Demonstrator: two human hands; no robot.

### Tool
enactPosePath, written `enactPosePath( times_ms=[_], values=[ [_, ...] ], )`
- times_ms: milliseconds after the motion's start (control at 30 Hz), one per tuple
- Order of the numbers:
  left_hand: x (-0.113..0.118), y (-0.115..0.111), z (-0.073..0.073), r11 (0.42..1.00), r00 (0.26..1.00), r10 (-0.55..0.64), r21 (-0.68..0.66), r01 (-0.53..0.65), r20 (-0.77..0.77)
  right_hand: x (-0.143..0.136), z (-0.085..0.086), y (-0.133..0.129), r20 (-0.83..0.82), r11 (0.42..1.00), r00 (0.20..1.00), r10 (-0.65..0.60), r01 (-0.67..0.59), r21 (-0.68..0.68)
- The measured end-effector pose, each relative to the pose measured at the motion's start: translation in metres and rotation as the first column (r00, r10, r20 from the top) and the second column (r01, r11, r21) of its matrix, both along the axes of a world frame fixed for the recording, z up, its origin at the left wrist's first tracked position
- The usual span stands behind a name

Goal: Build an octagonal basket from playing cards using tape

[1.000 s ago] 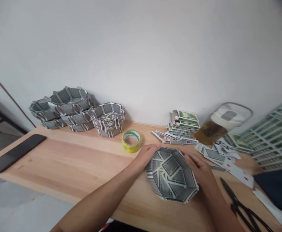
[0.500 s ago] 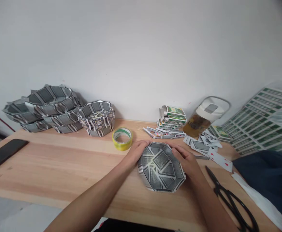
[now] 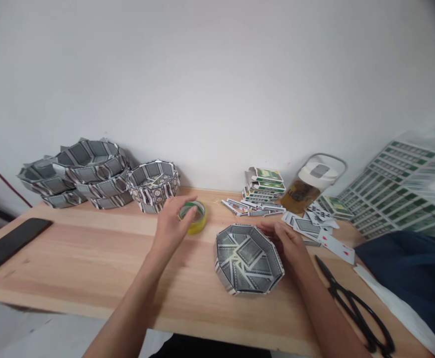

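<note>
An eight-sided bowl made of folded grey-backed playing cards (image 3: 249, 258) rests on the wooden table. My right hand (image 3: 286, 243) is at the bowl's right side, fingers stretched along its wall; whether they touch it is hard to see. My left hand (image 3: 172, 219) is away from the bowl, over the left side of a yellow roll of clear tape (image 3: 198, 223). Its thumb and index finger are apart above the roll's rim, and the other fingers are partly hidden. The roll lies flat with a green inner core.
Several woven card baskets (image 3: 90, 161) stand at the back left, near a black phone (image 3: 12, 246). Behind the bowl are card boxes (image 3: 264, 184), folded cards (image 3: 252, 207) and a drink jug (image 3: 312, 181). Loose cards (image 3: 306, 226), black scissors (image 3: 351, 303) and dark cloth (image 3: 407, 278) lie right.
My left hand has let go of the bowl's left side and moved left to the tape roll. My right hand stays by the bowl. The view has shifted slightly.
</note>
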State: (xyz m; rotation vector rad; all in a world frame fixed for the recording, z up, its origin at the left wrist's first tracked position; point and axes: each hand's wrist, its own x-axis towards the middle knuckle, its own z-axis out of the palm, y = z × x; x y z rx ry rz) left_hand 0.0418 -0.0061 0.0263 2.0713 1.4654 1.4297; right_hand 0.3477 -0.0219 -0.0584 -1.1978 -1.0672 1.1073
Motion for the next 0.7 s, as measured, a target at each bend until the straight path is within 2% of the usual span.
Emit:
enactPosePath(
  times_ms=[100, 167, 233, 300, 400, 467, 533, 633, 700],
  values=[
    [-0.023, 0.003, -0.018, 0.993, 0.96, -0.122, -0.041, 0.115, -0.252, -0.001, 0.001, 0.001, 0.06, 1.0, 0.998, -0.016, 0.017, -0.013],
    [-0.03, 0.006, -0.031, 0.987, 0.935, -0.159, -0.076, 0.142, -0.317, -0.002, 0.003, 0.001, 0.106, 1.0, 0.994, -0.02, 0.022, -0.015],
    [-0.032, 0.009, -0.038, 0.98, 0.935, -0.195, -0.089, 0.176, -0.296, -0.004, 0.005, 0.001, 0.13, 1.0, 0.991, -0.024, 0.026, -0.008],
    [-0.031, 0.011, -0.038, 0.971, 0.957, -0.233, -0.096, 0.219, -0.173, -0.003, 0.003, 0.002, 0.138, 1.0, 0.99, -0.031, 0.031, 0.003],
    [-0.025, 0.01, -0.024, 0.943, 0.95, -0.273, -0.154, 0.295, 0.151, 0.002, -0.003, 0.006, 0.128, 0.999, 0.991, -0.044, 0.041, 0.03],
    [-0.02, 0.005, -0.012, 0.897, 0.883, -0.294, -0.213, 0.388, 0.367, 0.005, -0.006, 0.009, 0.123, 0.997, 0.991, -0.059, 0.053, 0.057],
    [-0.012, -0.005, -0.002, 0.849, 0.801, -0.31, -0.23, 0.475, 0.511, 0.007, -0.003, 0.009, 0.126, 0.993, 0.988, -0.093, 0.083, 0.085],
    [0.0, -0.026, 0.005, 0.807, 0.714, -0.336, -0.204, 0.555, 0.614, 0.006, 0.012, 0.001, 0.104, 0.977, 0.978, -0.179, 0.164, 0.133],
    [0.008, -0.043, 0.004, 0.773, 0.659, -0.33, -0.207, 0.6, 0.676, 0.001, 0.024, -0.014, 0.046, 0.949, 0.963, -0.267, 0.254, 0.186]
  ],
)
